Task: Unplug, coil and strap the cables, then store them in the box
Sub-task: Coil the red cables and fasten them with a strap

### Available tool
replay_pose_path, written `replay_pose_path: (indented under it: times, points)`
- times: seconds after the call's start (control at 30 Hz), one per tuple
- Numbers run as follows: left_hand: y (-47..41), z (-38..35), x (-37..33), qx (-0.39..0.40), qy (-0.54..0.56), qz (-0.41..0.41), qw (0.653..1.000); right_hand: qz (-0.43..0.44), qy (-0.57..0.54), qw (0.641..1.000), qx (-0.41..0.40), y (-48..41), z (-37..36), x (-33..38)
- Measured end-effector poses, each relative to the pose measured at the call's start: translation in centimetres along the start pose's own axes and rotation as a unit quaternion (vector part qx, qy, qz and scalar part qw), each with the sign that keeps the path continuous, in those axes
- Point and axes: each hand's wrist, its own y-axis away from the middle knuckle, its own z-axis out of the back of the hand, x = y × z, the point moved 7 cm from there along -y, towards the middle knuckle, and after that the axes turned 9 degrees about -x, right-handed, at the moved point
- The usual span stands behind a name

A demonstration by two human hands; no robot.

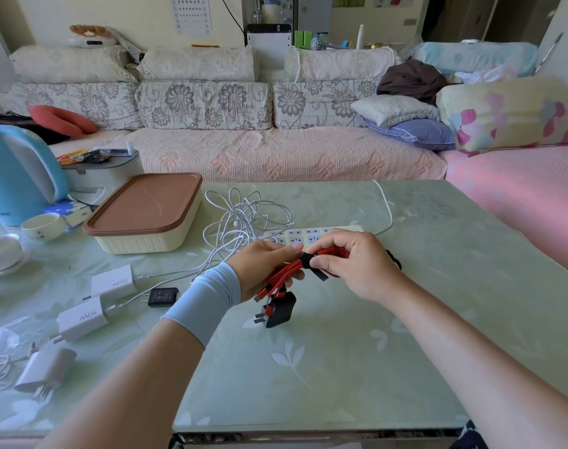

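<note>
Nearest you on the tabletop [340, 351], the black charger [281, 307] sat at the tail of the red cable [284, 270]. I could not tell whether it rested there or hung. Just above it, your hands were close together on that cable. Your left hand [263, 267] gripped the gathered strands, and your right hand [350, 264] pinched the black strap [306, 259] wrapped round their middle. The bundle's long axis ran across you, left to right, rising slightly toward the right.

Beyond your hands lay the power strip [308, 234] and the loose white cables [243, 218]. The box [140, 244] stood farther off to the left with its lid on. Your left hand was the nearer one to it, so storing would probably mean lifting the lid first.
</note>
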Motion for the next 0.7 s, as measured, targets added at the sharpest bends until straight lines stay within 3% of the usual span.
replay_pose_path:
  times: [0.27,0.4,0.5,0.57,0.7]
  points:
    - [0.4,-1.0,0.4,0.039,0.034,0.066,0.996,-0.018,-0.01,1.0,0.023,0.0,0.0,0.0]
    - [0.3,-1.1,0.6,0.039,0.046,0.091,0.994,0.054,0.068,0.996,0.012,0.1,0.3,0.7]
    - [0.2,-0.9,0.5,0.019,0.072,0.092,0.993,0.099,0.072,0.992,0.038,0.6,0.5,1.7]
    - [0.2,-0.6,0.5,0.005,0.075,0.087,0.993,0.139,0.135,0.979,0.06,0.9,0.3,1.9]
    - [0.0,0.0,0.5,-0.027,0.03,0.067,0.997,0.157,0.181,0.971,0.02,0.2,0.5,1.4]
